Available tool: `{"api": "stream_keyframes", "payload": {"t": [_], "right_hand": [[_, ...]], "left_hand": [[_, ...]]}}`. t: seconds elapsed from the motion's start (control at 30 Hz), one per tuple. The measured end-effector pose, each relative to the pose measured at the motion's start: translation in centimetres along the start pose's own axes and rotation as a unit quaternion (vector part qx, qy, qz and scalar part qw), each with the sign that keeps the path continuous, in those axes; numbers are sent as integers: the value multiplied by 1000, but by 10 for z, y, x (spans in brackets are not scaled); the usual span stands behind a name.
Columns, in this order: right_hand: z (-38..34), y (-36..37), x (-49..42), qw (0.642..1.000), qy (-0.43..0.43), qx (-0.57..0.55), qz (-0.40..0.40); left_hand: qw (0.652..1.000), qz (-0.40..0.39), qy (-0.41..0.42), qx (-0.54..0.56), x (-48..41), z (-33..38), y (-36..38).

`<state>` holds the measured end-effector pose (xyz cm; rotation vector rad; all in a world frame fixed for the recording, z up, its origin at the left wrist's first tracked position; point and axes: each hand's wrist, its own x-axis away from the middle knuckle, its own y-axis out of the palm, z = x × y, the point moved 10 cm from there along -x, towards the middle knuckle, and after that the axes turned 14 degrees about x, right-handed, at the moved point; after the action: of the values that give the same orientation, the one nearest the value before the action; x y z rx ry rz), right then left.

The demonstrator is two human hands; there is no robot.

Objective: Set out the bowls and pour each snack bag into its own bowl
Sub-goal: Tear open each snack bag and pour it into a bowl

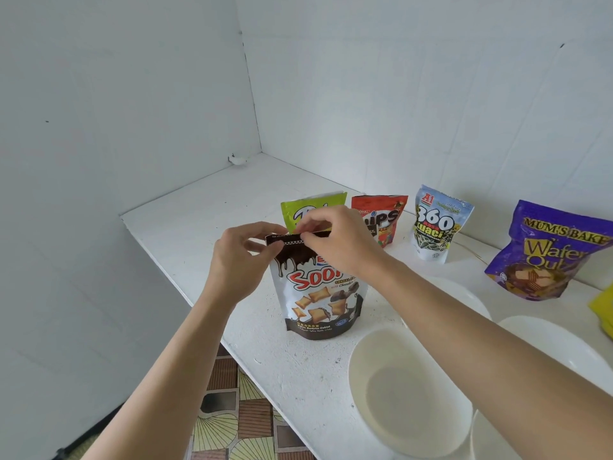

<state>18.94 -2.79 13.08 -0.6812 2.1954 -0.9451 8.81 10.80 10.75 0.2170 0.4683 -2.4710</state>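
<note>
A white and brown chocolate cereal snack bag (318, 300) stands upright on the white counter (212, 207). My left hand (240, 260) pinches the left end of its dark top strip. My right hand (335, 240) pinches the same strip a little further right. An empty white bowl (409, 390) sits just right of the bag, near the counter's front edge. Behind the bag stand a green bag (310, 207) and a red chips bag (384, 217), both partly hidden by my right hand.
A white and blue seed bag (434, 224) and a purple wafer bag (550, 250) stand along the back wall. More white bowls (557, 346) lie at the right, with a yellow packet (605, 310) at the frame edge. Walls close the counter's left and back. Patterned floor (232, 419) shows below.
</note>
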Motion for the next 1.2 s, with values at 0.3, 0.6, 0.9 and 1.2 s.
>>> {"api": "stream_keyframes", "payload": {"t": [0.3, 0.6, 0.9, 1.2], "right_hand": [[0, 9, 5, 1000, 7, 15, 22], [-20, 7, 7, 994, -59, 61, 65], [-29, 20, 9, 989, -99, 108, 15], [-34, 25, 9, 974, -97, 202, -43]], "left_hand": [[997, 57, 38, 26, 10, 2, -4], [997, 50, 56, -14, 12, 5, -2], [989, -51, 95, -100, 7, 12, 3], [981, -90, 116, -129, 4, 24, 8]]}}
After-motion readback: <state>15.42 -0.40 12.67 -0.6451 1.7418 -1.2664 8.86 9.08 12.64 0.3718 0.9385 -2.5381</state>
